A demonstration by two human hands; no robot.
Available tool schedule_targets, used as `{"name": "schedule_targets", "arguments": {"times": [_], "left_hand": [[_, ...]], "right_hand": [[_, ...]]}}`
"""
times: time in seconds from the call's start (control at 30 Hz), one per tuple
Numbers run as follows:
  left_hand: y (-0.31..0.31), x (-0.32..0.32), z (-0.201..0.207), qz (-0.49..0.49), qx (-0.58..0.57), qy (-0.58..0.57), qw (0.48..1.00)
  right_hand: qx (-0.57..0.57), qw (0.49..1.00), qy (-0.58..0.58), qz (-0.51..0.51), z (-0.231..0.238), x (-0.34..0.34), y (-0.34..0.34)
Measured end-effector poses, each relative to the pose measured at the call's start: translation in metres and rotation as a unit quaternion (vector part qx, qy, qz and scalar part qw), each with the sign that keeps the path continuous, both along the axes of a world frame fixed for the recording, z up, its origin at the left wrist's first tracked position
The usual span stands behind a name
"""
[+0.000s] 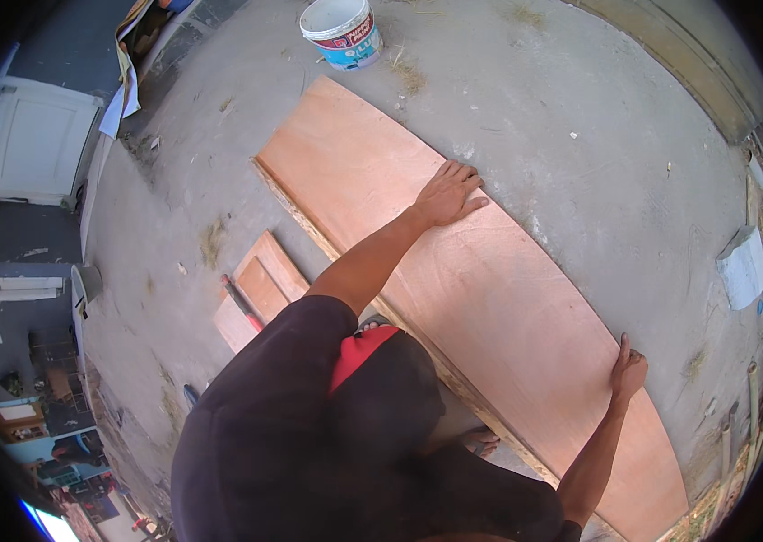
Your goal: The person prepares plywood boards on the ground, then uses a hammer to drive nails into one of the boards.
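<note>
A long, pale reddish plywood sheet lies slantwise before me, from the upper middle down to the lower right. Along its near side runs a rough-edged wooden strip. My left hand rests over the sheet's far edge in the upper part, fingers bent over the rim and thumb apart on top. Farther down that same edge, my right hand grips the sheet with its fingers wrapped round the rim; part of them is hidden. Neither hand shows any tool in it.
Left of me lie smaller plywood pieces with a red-and-dark hand tool on them. An open paint bucket stands beyond the sheet's far end. A whitish block and bamboo poles lie at the right edge of the concrete floor.
</note>
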State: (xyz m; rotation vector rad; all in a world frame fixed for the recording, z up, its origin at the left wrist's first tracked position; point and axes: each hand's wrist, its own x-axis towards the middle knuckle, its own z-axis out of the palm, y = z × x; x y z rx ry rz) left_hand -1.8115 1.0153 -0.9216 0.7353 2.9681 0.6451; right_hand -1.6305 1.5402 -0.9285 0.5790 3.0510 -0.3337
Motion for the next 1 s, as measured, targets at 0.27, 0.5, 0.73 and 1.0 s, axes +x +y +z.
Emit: {"name": "schedule_targets", "arguments": {"times": [0.27, 0.5, 0.73, 1.0], "left_hand": [[-0.012, -0.002, -0.015, 0.046, -0.061, 0.038, 0.996], [-0.019, -0.005, -0.022, 0.027, -0.072, 0.036, 0.996], [0.001, -0.006, -0.026, 0.041, -0.027, 0.115, 0.992], [-0.004, -0.006, -0.028, 0.026, -0.018, 0.118, 0.992]], "right_hand": [[0.027, 0.995, 0.088, 0.039, 0.0, 0.029, -0.045], [-0.065, 0.987, 0.082, 0.125, 0.022, 0.001, -0.075], [-0.091, 0.988, 0.077, 0.094, 0.008, 0.003, -0.061], [-0.098, 0.991, 0.083, 0.022, -0.004, 0.005, -0.066]]}}
